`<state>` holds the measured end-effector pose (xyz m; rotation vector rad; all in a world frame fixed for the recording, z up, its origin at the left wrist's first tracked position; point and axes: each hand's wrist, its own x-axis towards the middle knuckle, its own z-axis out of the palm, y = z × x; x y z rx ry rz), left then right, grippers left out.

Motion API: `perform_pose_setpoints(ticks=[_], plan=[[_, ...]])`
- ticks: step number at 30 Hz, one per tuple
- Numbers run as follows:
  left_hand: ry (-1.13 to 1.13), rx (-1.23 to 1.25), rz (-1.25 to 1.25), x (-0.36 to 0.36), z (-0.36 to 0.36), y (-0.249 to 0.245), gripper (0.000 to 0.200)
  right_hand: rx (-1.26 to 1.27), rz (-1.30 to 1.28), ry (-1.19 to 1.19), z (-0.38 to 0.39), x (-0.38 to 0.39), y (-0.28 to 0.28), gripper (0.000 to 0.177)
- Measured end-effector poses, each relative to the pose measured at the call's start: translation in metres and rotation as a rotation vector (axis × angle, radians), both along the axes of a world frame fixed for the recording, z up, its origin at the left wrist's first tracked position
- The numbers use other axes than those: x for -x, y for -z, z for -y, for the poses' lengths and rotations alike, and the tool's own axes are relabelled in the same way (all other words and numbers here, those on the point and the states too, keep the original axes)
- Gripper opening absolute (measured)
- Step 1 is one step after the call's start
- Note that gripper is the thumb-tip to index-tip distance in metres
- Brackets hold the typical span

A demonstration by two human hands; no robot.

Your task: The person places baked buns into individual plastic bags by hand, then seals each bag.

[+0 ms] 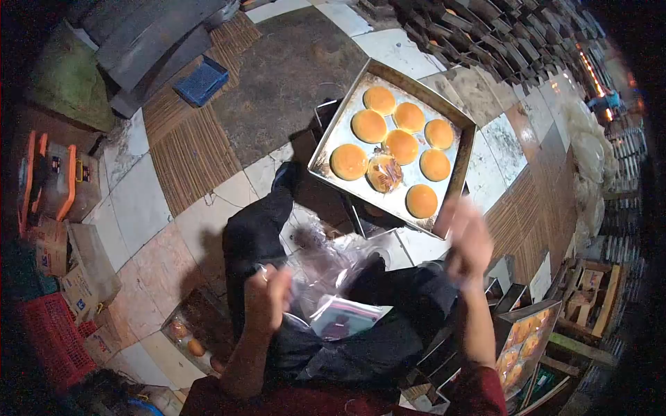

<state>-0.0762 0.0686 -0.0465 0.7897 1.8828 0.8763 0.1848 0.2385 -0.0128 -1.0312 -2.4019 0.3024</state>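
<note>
A square metal tray (461, 156) in front of me holds several round golden buns (401, 147). One bun near its front edge is in a clear printed wrapper (385, 173). My right hand (468, 239), smeared by motion, is beside the tray's near right corner; its fingers cannot be made out. Over my lap, my left hand (268, 299) is closed, its fingers curled against a clear plastic bag (326, 260). Crinkled plastic spreads between my knees. A flat stack of printed plastic (350, 317) rests on my lap.
More buns sit in a tilted tray (548, 315) at the lower right and in another tray (170, 322) at the lower left. A red crate (55, 333) and cardboard boxes (80, 291) stand at left. A blue tray (201, 81) lies on the floor ahead.
</note>
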Motion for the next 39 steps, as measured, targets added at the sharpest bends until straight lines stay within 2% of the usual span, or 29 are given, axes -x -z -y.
perform_pose_setpoints(ticks=[1,2,3,4,6,7,9,11,13,14,15,16,17,18,19,20,21,23,25,27,29,31,32,33,35,36,37,38,39], plan=[[0.0,0.003,0.002,-0.003,-0.001,0.019,0.031,0.017,-0.405,0.164,-0.041,0.01,0.021,0.022],[-0.252,-0.125,0.303,-0.008,0.001,0.042,0.033,0.227,-0.493,0.427,-0.067,0.016,0.037,0.022],[-0.503,-0.252,0.602,-0.01,0.001,0.056,0.038,0.311,-0.261,0.603,-0.089,0.011,0.063,0.022],[-0.498,-0.238,1.002,-0.005,-0.001,0.061,0.053,0.27,0.002,0.611,-0.121,-0.033,0.153,0.029],[-0.545,-0.269,1.127,-0.01,-0.002,0.077,0.054,0.305,0.164,0.584,-0.136,-0.069,0.227,0.049],[-0.589,-0.307,1.254,-0.013,-0.003,0.083,0.055,0.362,0.306,0.785,-0.132,-0.072,0.245,0.054],[-0.632,-0.24,1.182,-0.015,-0.003,0.093,0.054,0.701,0.309,0.776,-0.139,-0.073,0.251,0.058],[-0.643,-0.247,1.2,-0.02,-0.001,0.105,0.055,0.302,0.294,0.825,-0.107,-0.045,0.226,0.058],[-0.633,-0.268,1.228,-0.019,-0.009,0.091,0.056,0.204,0.214,0.735,-0.088,-0.021,0.203,0.053],[-0.575,-0.31,1.125,-0.022,-0.008,0.088,0.054,0.23,0.026,0.601,-0.089,-0.028,0.22,0.051],[-0.514,-0.35,1.021,-0.025,-0.008,0.083,0.052,0.601,-0.109,0.677,-0.089,-0.025,0.214,0.048],[-0.584,-0.432,0.864,-0.034,-0.014,0.077,0.046,0.913,-0.445,0.635,-0.091,-0.032,0.22,0.045],[-0.579,-0.443,0.864,-0.038,-0.011,0.078,0.046,1.213,-0.786,0.56,-0.093,-0.037,0.223,0.042],[-0.482,-0.45,0.637,-0.04,-0.01,0.083,0.044,1.351,-1.008,0.615,-0.086,-0.027,0.192,0.036],[-0.39,-0.453,0.409,-0.042,-0.009,0.084,0.043,1.366,-1.172,0.33,-0.081,-0.027,0.177,0.038],[-0.251,-0.487,0.521,-0.038,-0.012,0.073,0.04,1.397,-1.185,0.262,-0.07,-0.021,0.145,0.04],[-0.248,-0.493,0.524,-0.038,-0.011,0.071,0.04,1.426,-1.198,0.203,-0.05,-0.011,0.106,0.043],[-0.017,-0.365,0.093,-0.04,-0.012,0.07,0.033,1.354,-0.925,0.15,-0.013,-0.003,0.047,0.046],[0.097,-0.409,0.077,-0.04,-0.008,0.06,0.027,1.142,-0.453,0.154,0.033,0.006,-0.004,0.044],[0.294,-0.438,0.217,-0.043,0.0,0.048,0.032,0.853,-0.34,0.044,0.081,0.018,-0.022,0.051],[0.35,-0.485,0.242,-0.038,0.005,0.033,0.044,1.13,-0.662,0.146,0.108,0.005,-0.001,0.057],[0.0,-0.576,-0.081,-0.035,0.01,0.009,0.049,1.008,-1.041,0.397,0.122,-0.001,0.0,0.05],[-0.139,-0.605,0.128,-0.036,0.015,-0.001,0.051,0.861,-1.2,0.443,0.13,0.0,-0.002,0.051],[-0.172,-0.609,0.433,-0.038,0.025,-0.022,0.066,0.704,-1.355,0.484,0.139,0.01,-0.009,0.053],[-0.202,-0.722,0.856,-0.064,0.039,-0.052,0.082,0.591,-1.338,0.386,0.171,0.037,-0.026,0.06],[-0.175,-0.769,0.975,-0.077,0.038,-0.065,0.092,0.323,-0.848,0.399,0.191,0.041,-0.019,0.064],[-0.083,-0.899,0.866,-0.078,0.029,-0.053,0.084,0.423,-0.638,-0.01,0.211,0.038,-0.005,0.07],[-0.153,-0.815,1.016,-0.071,0.022,-0.061,0.079,0.454,-0.492,-0.38,0.21,0.052,-0.042,0.072],[-0.228,-0.726,1.165,-0.064,0.019,-0.069,0.075,0.549,-0.332,-0.52,0.212,0.059,-0.061,0.083]])
